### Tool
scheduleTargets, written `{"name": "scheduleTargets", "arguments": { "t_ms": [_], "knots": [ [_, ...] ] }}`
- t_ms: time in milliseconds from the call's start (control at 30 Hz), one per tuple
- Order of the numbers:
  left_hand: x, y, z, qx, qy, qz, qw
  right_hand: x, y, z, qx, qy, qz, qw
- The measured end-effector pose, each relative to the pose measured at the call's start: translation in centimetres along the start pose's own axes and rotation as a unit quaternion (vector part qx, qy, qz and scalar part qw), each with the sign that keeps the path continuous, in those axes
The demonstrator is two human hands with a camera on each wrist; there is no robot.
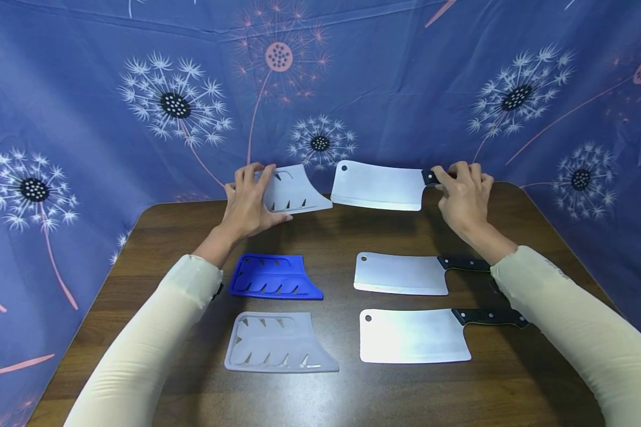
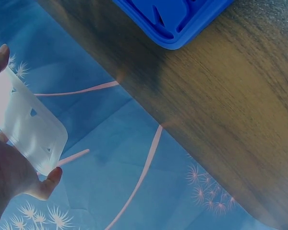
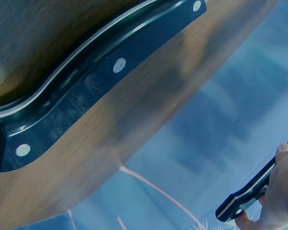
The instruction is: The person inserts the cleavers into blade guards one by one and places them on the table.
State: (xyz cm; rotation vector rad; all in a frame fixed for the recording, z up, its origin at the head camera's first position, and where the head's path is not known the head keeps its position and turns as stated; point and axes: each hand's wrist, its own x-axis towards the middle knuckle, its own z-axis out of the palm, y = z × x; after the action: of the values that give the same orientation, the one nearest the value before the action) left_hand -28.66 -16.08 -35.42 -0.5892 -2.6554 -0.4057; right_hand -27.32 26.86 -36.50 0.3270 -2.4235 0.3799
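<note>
Toward the back of the table, my left hand grips a whitish blade sheath by its left end, fingers over the top and thumb below. My right hand holds a cleaver by its black handle, the blade pointing left. The blade's front end is right beside the sheath's pointed corner; I cannot tell whether they touch. In the left wrist view the held sheath shows small slots, with the thumb at its edge. Most of the held handle is hidden by my fingers in the head view.
A blue sheath and a translucent white sheath lie on the left of the wooden table. Across from them lie a middle cleaver and a front cleaver, handles rightward. A blue flowered cloth hangs behind.
</note>
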Motion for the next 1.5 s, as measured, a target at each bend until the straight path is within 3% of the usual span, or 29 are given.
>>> {"name": "scheduleTargets", "arguments": {
  "t_ms": [1267,1500],
  "knots": [
    [-0.03,-0.02,0.04,-0.005,-0.008,-0.025,0.9996,-0.17,-0.02,0.10,-0.002,0.000,0.007,1.000],
    [-0.08,0.07,0.00,0.015,-0.009,-0.020,0.9996,-0.37,-0.17,0.16,-0.005,0.027,-0.016,1.000]
  ]
}}
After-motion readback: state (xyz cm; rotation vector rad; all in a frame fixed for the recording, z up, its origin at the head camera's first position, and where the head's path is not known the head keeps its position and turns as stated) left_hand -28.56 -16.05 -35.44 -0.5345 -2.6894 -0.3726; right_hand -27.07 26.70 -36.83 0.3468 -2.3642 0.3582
